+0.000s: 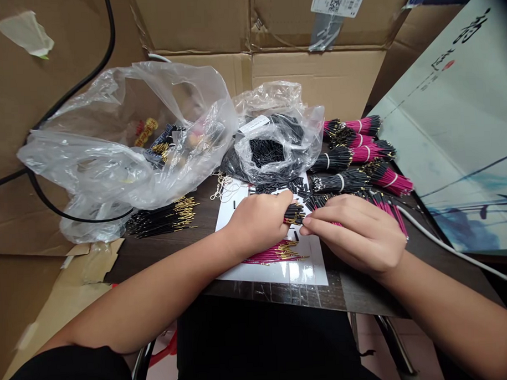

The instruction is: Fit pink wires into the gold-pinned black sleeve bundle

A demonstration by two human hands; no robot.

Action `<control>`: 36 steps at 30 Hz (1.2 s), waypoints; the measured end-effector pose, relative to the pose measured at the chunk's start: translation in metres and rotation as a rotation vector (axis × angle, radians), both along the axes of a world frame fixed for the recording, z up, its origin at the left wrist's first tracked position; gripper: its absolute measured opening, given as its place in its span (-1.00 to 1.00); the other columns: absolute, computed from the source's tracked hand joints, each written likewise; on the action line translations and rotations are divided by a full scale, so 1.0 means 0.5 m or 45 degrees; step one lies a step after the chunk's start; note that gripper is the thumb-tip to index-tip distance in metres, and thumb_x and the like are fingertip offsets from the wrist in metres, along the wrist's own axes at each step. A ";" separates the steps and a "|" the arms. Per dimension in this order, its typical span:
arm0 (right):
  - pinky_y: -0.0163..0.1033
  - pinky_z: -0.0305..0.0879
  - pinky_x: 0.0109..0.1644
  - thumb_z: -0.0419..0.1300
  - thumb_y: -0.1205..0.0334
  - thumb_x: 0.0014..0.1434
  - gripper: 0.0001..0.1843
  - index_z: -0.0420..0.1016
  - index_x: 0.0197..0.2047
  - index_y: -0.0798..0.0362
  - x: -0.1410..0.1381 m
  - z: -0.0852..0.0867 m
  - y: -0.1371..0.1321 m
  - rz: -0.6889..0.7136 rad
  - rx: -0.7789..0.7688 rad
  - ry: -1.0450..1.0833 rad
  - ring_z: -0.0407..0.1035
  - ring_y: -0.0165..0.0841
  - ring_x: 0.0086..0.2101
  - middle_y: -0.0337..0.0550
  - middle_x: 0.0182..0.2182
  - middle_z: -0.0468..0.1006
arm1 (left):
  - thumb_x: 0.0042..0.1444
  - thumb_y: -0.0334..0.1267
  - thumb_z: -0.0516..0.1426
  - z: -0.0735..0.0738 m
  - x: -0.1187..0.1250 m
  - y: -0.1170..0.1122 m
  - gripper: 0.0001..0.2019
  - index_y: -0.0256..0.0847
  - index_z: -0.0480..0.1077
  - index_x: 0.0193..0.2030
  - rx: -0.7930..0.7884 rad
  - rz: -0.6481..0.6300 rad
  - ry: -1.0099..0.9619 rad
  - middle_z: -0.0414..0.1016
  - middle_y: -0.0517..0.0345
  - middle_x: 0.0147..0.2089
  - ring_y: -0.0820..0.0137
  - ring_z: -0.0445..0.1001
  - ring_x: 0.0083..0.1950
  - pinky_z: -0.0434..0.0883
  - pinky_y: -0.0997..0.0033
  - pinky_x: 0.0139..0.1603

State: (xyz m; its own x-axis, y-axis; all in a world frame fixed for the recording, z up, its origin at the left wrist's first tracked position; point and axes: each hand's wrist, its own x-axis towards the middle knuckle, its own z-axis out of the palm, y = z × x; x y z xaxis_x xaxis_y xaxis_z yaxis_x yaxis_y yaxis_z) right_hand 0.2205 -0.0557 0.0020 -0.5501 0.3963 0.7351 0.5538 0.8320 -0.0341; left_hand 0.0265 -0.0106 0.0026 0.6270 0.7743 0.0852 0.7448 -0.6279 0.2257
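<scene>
My left hand (260, 218) is closed around a small bundle of short black tubes (294, 213), held over a white sheet (310, 268) on the dark table. My right hand (355, 231) pinches with thumb and fingers right beside that bundle; what it pinches is too small to make out. Loose pink wires with gold tips (276, 253) lie on the sheet just below my left hand. More pink wires (389, 210) lie under and behind my right hand.
A clear bag of black tube pieces (277, 145) stands behind my hands, and a larger crumpled clear bag (123, 144) at left. Banded pink and black wire bundles (360, 153) lie at back right. Black gold-tipped wires (167, 218) lie at left. Cardboard boxes (316, 71) surround the table.
</scene>
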 end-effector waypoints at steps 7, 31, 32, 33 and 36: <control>-0.19 0.41 -0.27 0.27 0.49 0.06 -0.76 0.51 -0.17 0.11 -0.003 0.012 -0.001 0.006 0.050 -0.014 0.40 -0.35 -0.32 -0.07 -0.31 0.58 | 0.13 -0.19 0.00 0.000 -0.004 0.000 -0.79 -0.15 0.32 -0.12 -0.027 -0.064 -0.048 0.57 0.08 -0.25 0.10 0.56 -0.25 0.36 0.26 -0.38; -0.16 0.47 -0.14 0.22 0.45 0.14 -0.76 0.48 -0.09 0.13 0.006 0.021 -0.020 0.154 -0.114 -0.012 0.45 -0.36 -0.23 -0.09 -0.26 0.60 | 0.13 -0.12 0.03 0.005 -0.001 -0.006 -0.80 -0.13 0.33 -0.18 -0.099 -0.195 -0.111 0.55 0.17 -0.33 0.18 0.56 -0.30 0.28 0.36 -0.42; -0.15 0.47 -0.13 0.21 0.44 0.16 -0.78 0.48 -0.10 0.13 0.005 0.024 -0.024 0.134 -0.116 -0.046 0.46 -0.35 -0.22 -0.08 -0.25 0.60 | 0.13 -0.12 0.03 0.006 -0.002 -0.006 -0.80 -0.13 0.33 -0.18 -0.118 -0.204 -0.116 0.55 0.17 -0.33 0.18 0.55 -0.30 0.28 0.37 -0.42; -0.15 0.47 -0.13 0.20 0.43 0.17 -0.80 0.48 -0.11 0.13 0.004 0.028 -0.027 0.117 -0.117 -0.077 0.46 -0.35 -0.22 -0.07 -0.25 0.60 | 0.13 -0.11 0.03 0.007 -0.002 -0.006 -0.80 -0.13 0.33 -0.19 -0.139 -0.213 -0.122 0.55 0.17 -0.34 0.19 0.55 -0.30 0.28 0.38 -0.41; -0.17 0.48 -0.15 0.21 0.43 0.16 -0.81 0.49 -0.13 0.12 0.001 0.040 -0.034 0.107 -0.105 -0.125 0.46 -0.35 -0.24 -0.07 -0.25 0.60 | 0.11 -0.15 0.04 0.010 -0.001 -0.007 -0.83 -0.14 0.34 -0.21 -0.192 -0.255 -0.143 0.53 0.17 -0.34 0.25 0.54 -0.30 0.29 0.41 -0.39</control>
